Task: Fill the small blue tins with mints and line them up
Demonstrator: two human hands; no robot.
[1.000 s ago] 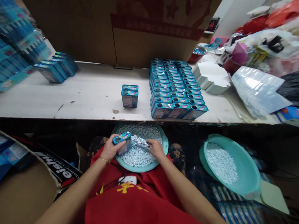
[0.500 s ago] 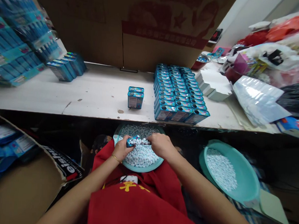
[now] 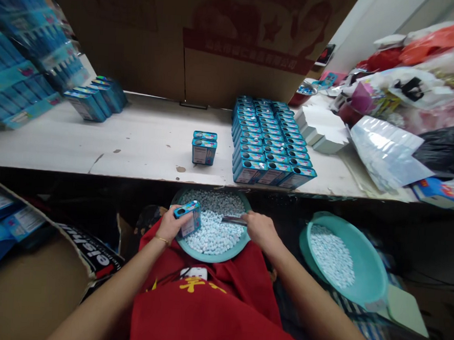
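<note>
My left hand [image 3: 170, 225] is closed around a small blue box [image 3: 193, 225], held upright over the left side of a turquoise basin [image 3: 214, 258]. A dark round hole shows in the box's top. Small white and pale-blue pellets [image 3: 215, 237] fill much of the basin, which rests on my lap over a red apron [image 3: 202, 317]. At the basin's right rim, my right hand [image 3: 262, 230] grips a metal scoop [image 3: 233, 220]. The scoop lies low over the pellets, and no heap shows on it.
On the white shelf [image 3: 147, 144] stand two blue boxes [image 3: 204, 152] and a block of several rows [image 3: 275, 142]. More boxes [image 3: 95, 99] and wrapped packs [image 3: 20, 90] are at left. A second basin [image 3: 371, 266] with pellets is right; an open carton [image 3: 31, 286] is lower left.
The blue box has gone from tilted to upright and moved left with my left hand. The scoop, heaped with pellets before, has drawn back right and down with no heap on it.
</note>
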